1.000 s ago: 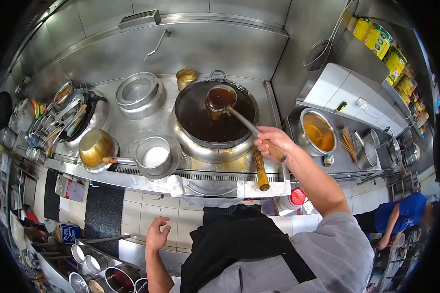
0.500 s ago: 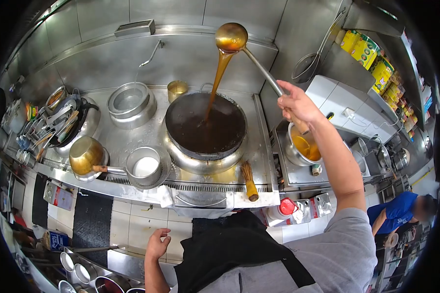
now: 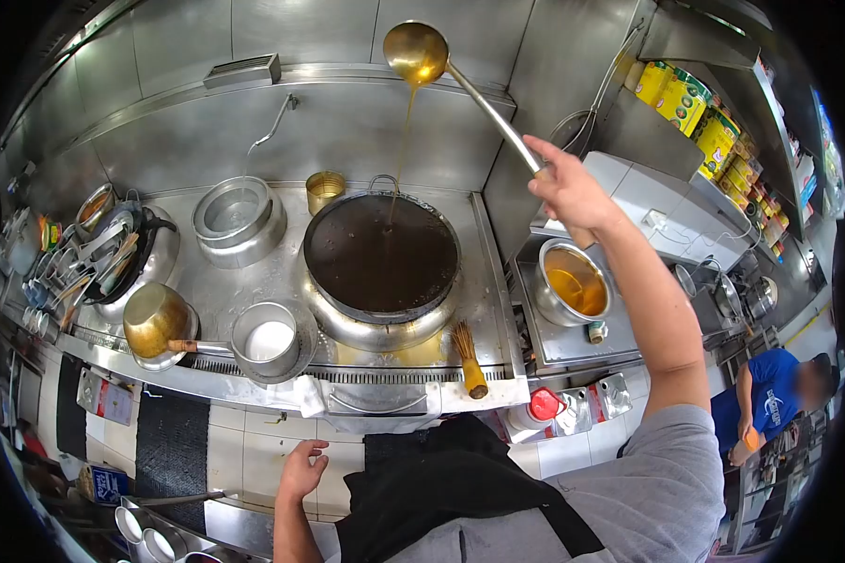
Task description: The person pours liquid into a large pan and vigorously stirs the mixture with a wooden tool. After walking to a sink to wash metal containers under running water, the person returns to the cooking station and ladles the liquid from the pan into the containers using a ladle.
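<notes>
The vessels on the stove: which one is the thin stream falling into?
The wide dark wok: the stream from the ladle in the right hand ends there, not in the golden can or white-filled saucepan.

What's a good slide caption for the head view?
Ladle high in the right hand, a thin stream falls into the wok.

A professional kitchen — big wok point(image 3: 377, 318), long ladle point(image 3: 416, 53), steel range point(image 3: 211, 286) and steel-clad walls point(image 3: 347, 122) show it.

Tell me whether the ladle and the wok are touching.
Apart. The head view shows the ladle high above the wok, a thin stream between.
</notes>
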Tool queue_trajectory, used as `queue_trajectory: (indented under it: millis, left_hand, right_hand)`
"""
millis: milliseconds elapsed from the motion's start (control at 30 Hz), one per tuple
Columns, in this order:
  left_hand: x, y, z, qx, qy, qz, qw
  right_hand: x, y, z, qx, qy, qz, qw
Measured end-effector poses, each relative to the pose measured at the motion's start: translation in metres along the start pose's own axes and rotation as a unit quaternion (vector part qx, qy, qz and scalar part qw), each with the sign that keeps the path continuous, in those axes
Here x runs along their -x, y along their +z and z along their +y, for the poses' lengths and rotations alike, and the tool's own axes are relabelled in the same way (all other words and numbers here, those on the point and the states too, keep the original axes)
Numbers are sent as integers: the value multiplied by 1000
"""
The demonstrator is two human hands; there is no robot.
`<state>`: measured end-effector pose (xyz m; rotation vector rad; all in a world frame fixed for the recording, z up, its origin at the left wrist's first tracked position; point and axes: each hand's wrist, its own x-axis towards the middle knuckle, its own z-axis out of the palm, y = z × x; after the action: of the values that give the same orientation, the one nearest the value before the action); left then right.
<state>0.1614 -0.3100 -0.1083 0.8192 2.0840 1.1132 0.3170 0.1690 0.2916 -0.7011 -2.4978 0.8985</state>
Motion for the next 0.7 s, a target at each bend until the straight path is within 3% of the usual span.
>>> queue_trajectory:
  millis: [133, 300, 367, 433, 500, 533, 600, 633, 700]
  left_hand:
    - [-7, 4, 6, -11, 10, -20, 1000]
    - [-6, 4, 9, -8, 31, -20, 999]
    - [-1, -1, 4, 7, 21, -11, 1000]
    - [8, -7, -13, 6, 7, 0, 1000]
    - [19, -14, -28, 6, -9, 6, 1000]
    - [26, -18, -34, 0, -24, 14, 1000]
    - [34, -21, -41, -7, -42, 20, 999]
    - [37, -23, -43, 0, -46, 26, 999]
    - [39, -25, -43, 4, -51, 32, 998]
  right_hand:
    - [-6, 47, 47, 194, -2, 11, 981]
    - [-1, 127, 116, 276, 70, -55, 957]
    - [13, 147, 116, 227, 121, -105, 961]
    - [18, 178, 185, 231, 12, -83, 969]
    - [28, 178, 155, -2, 194, -190, 963]
    - [29, 182, 168, -2, 196, -194, 961]
    - [30, 186, 194, -197, 249, -228, 921]
    - [24, 186, 196, -198, 250, -229, 919]
    - [-3, 177, 195, -57, 361, -318, 875]
